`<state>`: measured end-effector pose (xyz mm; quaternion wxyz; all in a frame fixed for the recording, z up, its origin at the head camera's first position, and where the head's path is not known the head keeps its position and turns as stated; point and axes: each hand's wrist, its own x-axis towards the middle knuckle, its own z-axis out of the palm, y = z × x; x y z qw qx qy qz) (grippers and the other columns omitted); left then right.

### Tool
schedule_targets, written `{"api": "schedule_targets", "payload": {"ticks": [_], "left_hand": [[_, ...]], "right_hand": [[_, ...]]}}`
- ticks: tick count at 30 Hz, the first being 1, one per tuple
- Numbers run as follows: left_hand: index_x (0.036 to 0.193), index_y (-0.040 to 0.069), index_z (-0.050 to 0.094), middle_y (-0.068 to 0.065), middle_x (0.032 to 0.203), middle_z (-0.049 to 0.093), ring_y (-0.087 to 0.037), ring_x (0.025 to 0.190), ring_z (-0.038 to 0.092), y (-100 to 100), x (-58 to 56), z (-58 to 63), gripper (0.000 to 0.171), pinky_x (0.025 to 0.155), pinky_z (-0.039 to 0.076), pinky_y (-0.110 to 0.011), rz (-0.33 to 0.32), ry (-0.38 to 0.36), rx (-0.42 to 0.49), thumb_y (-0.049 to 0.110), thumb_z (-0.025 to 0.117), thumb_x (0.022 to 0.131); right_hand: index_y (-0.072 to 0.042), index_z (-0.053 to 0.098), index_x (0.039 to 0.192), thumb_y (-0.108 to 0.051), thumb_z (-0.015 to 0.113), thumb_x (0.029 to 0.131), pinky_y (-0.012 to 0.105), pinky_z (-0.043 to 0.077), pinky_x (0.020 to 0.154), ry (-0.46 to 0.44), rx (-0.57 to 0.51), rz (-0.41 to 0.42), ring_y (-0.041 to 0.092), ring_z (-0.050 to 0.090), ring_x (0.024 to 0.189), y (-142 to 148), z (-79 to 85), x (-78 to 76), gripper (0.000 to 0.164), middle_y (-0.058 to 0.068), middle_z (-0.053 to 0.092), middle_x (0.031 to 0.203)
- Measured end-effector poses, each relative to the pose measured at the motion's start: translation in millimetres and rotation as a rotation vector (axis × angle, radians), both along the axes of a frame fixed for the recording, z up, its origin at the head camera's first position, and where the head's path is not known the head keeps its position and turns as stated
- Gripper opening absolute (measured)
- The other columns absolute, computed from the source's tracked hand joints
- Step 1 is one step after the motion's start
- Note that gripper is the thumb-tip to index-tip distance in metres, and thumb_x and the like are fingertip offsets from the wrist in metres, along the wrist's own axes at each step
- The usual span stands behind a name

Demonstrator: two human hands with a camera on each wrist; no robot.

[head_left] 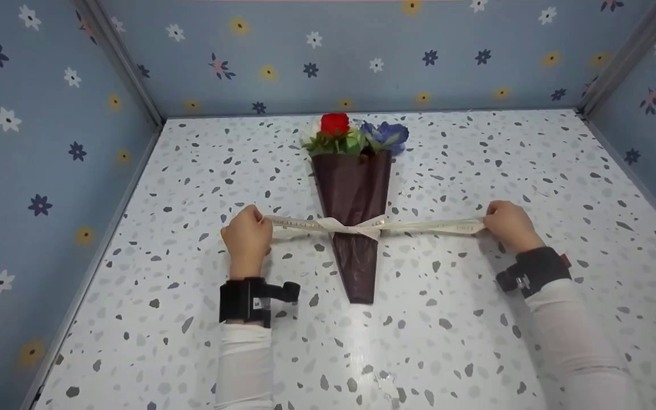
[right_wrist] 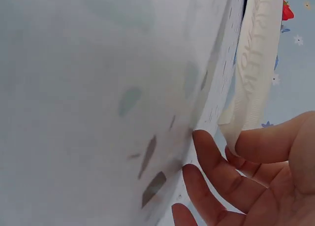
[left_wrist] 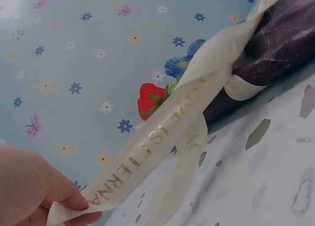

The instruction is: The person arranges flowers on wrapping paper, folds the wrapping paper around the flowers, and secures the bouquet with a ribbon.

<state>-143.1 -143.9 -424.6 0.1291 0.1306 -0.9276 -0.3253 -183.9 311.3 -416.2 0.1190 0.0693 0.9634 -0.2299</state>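
A bouquet in dark maroon wrapping lies on the table, its red flower and blue-purple flower toward the back. Around its lower half runs a cream ribbon, crossed over itself at the front. My left hand pinches one end, drawn out to the left; gold lettering shows on that ribbon in the left wrist view. Out to the right, my right hand holds the other end between thumb and index finger, its remaining fingers spread apart in the right wrist view.
The speckled white table is bounded by blue flower-print panels at the back and both sides. Grey metal posts stand at the back corners. Both wrists carry black straps with cameras.
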Motion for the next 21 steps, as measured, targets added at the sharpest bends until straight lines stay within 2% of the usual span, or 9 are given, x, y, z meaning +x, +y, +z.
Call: {"api": "schedule_targets", "payload": {"ticks": [3,6,9,12,14,17,21], "left_hand": [[0.067,0.006,0.050,-0.013,0.065,0.060,-0.032,0.067,0.056,-3.7,-0.8,-1.2,0.016,0.078,0.035,-0.045,0.003,0.020,0.027,0.006,0.054,0.082],[0.067,0.007,0.048,-0.008,0.062,0.051,-0.027,0.063,0.050,-4.5,-1.5,-0.8,0.018,0.069,0.035,-0.040,-0.024,0.020,0.067,0.007,0.055,0.083],[0.067,0.008,0.047,-0.004,0.062,0.045,-0.022,0.060,0.045,-2.5,-2.9,-0.3,0.018,0.059,0.034,-0.032,-0.122,-0.016,0.145,0.006,0.056,0.082],[0.067,0.009,0.046,-0.001,0.063,0.042,-0.018,0.060,0.041,1.4,-4.8,-0.2,0.016,0.055,0.032,-0.028,-0.239,-0.039,0.224,0.005,0.056,0.079],[0.067,0.008,0.046,0.000,0.063,0.040,-0.018,0.062,0.040,4.6,-5.7,-0.1,0.016,0.057,0.031,-0.028,-0.293,-0.026,0.262,0.005,0.056,0.079],[0.071,0.007,0.049,0.000,0.065,0.041,-0.017,0.064,0.041,8.8,-7.1,-0.8,0.016,0.060,0.032,-0.028,-0.311,0.013,0.318,0.007,0.057,0.084],[0.085,0.003,0.059,-0.004,0.070,0.057,-0.011,0.065,0.052,11.6,-8.9,-1.7,0.012,0.061,0.040,-0.023,-0.304,0.015,0.431,0.010,0.056,0.093]], "right_hand": [[0.006,0.055,0.100,-0.010,0.045,0.088,0.027,0.040,0.060,-0.005,-0.085,-0.025,0.023,0.051,0.075,4.3,-2.5,-3.0,0.022,0.018,0.057,0.092],[0.006,0.052,0.105,-0.014,0.044,0.091,0.027,0.039,0.067,-0.011,-0.178,-0.084,0.025,0.049,0.086,6.4,-4.2,-4.7,0.025,0.020,0.054,0.101],[0.003,0.050,0.107,-0.018,0.044,0.094,0.029,0.039,0.075,0.016,-0.289,-0.125,0.024,0.047,0.093,3.5,-3.8,-5.2,0.026,0.016,0.052,0.106],[-0.001,0.050,0.103,-0.018,0.045,0.094,0.030,0.039,0.084,0.074,-0.430,-0.091,0.019,0.047,0.096,-7.4,-0.8,-3.5,0.020,0.007,0.053,0.103],[-0.003,0.050,0.098,-0.016,0.045,0.094,0.028,0.038,0.089,0.093,-0.557,-0.038,0.014,0.049,0.097,-17.2,1.5,-1.6,0.014,-0.001,0.055,0.100],[-0.007,0.051,0.090,-0.009,0.043,0.095,0.023,0.042,0.086,0.102,-0.800,0.041,0.007,0.054,0.091,-30.5,3.6,0.3,0.009,-0.008,0.058,0.090],[-0.012,0.053,0.082,-0.003,0.033,0.099,0.023,0.048,0.073,0.097,-1.185,0.085,0.008,0.059,0.073,-39.2,4.3,1.2,0.028,-0.004,0.062,0.075]]}}
